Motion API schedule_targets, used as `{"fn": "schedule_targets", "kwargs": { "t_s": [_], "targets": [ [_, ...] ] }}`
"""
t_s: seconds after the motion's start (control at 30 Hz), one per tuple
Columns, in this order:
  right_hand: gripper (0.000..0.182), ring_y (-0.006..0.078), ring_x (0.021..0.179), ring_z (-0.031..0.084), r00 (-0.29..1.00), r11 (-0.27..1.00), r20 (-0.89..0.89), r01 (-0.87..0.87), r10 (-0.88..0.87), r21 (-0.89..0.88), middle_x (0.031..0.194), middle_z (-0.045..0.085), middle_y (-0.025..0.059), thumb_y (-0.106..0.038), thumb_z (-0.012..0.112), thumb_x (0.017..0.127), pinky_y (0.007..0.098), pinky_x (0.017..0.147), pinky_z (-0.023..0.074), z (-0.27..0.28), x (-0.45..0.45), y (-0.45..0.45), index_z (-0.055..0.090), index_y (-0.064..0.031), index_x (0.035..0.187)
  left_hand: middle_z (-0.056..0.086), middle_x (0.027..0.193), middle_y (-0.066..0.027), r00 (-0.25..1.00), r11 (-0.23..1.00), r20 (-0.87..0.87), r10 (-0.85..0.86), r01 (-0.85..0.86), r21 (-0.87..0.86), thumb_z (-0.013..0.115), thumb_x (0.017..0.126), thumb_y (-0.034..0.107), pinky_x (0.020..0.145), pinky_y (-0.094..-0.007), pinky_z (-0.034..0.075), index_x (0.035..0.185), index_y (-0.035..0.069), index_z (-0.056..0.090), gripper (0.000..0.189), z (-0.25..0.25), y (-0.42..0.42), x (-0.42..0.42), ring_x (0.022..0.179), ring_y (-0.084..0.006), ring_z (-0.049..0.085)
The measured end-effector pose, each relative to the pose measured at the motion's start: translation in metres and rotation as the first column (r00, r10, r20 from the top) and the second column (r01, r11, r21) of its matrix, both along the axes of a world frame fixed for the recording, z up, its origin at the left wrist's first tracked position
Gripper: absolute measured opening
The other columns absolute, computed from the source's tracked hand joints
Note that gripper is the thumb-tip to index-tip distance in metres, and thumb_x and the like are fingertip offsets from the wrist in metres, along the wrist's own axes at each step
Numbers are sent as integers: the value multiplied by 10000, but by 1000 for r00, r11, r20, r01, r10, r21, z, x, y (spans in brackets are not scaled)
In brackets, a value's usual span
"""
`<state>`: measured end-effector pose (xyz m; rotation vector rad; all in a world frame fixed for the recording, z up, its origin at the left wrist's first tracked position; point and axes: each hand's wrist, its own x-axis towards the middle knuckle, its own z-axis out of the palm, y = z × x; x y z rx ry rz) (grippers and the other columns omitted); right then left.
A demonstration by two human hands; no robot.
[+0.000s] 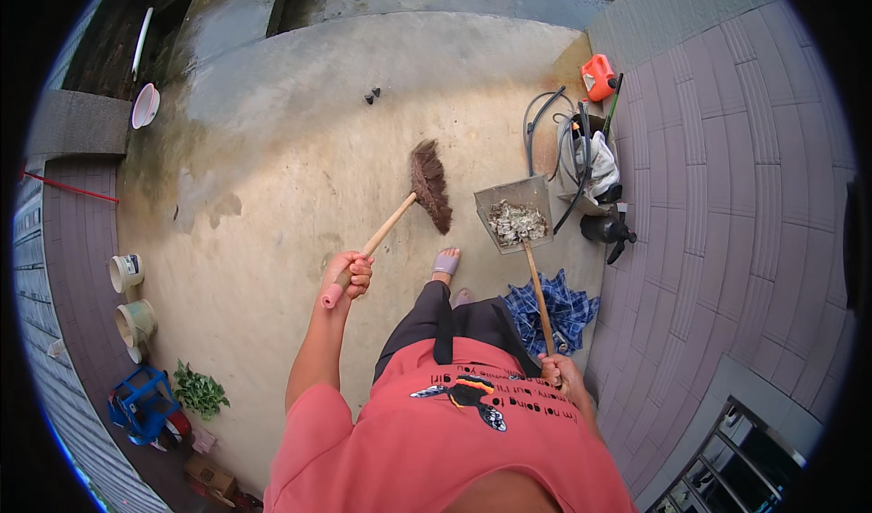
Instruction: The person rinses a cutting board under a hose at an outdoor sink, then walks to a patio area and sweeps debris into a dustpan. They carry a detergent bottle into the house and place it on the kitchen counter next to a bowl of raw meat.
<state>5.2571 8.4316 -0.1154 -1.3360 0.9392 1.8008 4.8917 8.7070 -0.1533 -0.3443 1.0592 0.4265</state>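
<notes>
My left hand point(349, 276) is closed around the wooden handle of a broom point(430, 186), with the handle's pink end sticking out below the fist. The broom's dark brown bristle head rests on or just over the concrete floor ahead of my feet. At my right side, my right hand point(563, 371) grips the long wooden handle of a dustpan point(481, 203). Greyish-white debris point(518, 222) lies heaped in that dustpan, which is to the right of the broom head. Between the two tools are my sandalled feet point(447, 262).
A blue checked umbrella point(580, 312) lies by the right wall, under the dustpan handle. Beyond it are a black spray bottle point(603, 229), a hose point(528, 131) and an orange jerrycan point(598, 77). Buckets point(127, 272), leafy greens point(197, 390) and a blue-framed item point(146, 407) line the left.
</notes>
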Motion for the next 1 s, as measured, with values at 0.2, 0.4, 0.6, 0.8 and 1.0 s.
{"fn": "schedule_targets", "kwargs": {
  "t_s": [0.2, 0.4, 0.6, 0.8, 1.0],
  "targets": [
    [80, 62, 309, 341, 983, 977, -122, 155, -137, 146, 433, 349, -15, -34, 390, 739, 202, 267, 296, -2, 35, 78, 439, -10, 797, 327, 405, 56, 994, 1000, -114, -2, 3, 10, 401, 682, 77, 259, -186, 253, 552, 93, 346, 142, 60, -11, 39, 292, -48, 269],
    [100, 60, 316, 338, 976, 952, -179, 168, -124, 255, 455, 371, -12, -46, 387, 740, 200, 282, 300, -3, 80, 148, 456, -9, 803, 309, 409, 33, 997, 996, 6, 80, -80, -39, 402, 651, 53, 260, -212, 253, 501, 116, 309, 187, 74, -15, 87, 302, -55, 281],
    [96, 52, 311, 325, 982, 945, -178, 120, -67, 303, 456, 373, -17, -39, 391, 734, 189, 279, 285, -4, 135, 219, 455, -7, 799, 313, 412, 24, 966, 999, 259, -7, -7, 53, 397, 675, 46, 264, -200, 253, 518, 104, 307, 190, 17, 43, 153, 311, -52, 301],
    [107, 50, 310, 327, 991, 964, -131, 14, 22, 266, 453, 375, -18, -39, 388, 727, 191, 270, 286, -15, 184, 274, 461, -3, 797, 354, 455, 37, 937, 984, 303, 173, -178, -12, 387, 722, 71, 252, -164, 254, 776, -41, 385, 124, -75, 118, 204, 316, -32, 342],
    [95, 53, 306, 328, 977, 970, -165, -94, 133, 226, 443, 368, -21, -39, 392, 732, 191, 274, 289, -38, 227, 315, 452, 6, 791, 391, 456, 26, 733, 758, 194, 652, -627, -177, 380, 730, 88, 251, -166, 262, 770, -92, 417, 187, -67, 42, 150, 300, -33, 339]
  ]
}}
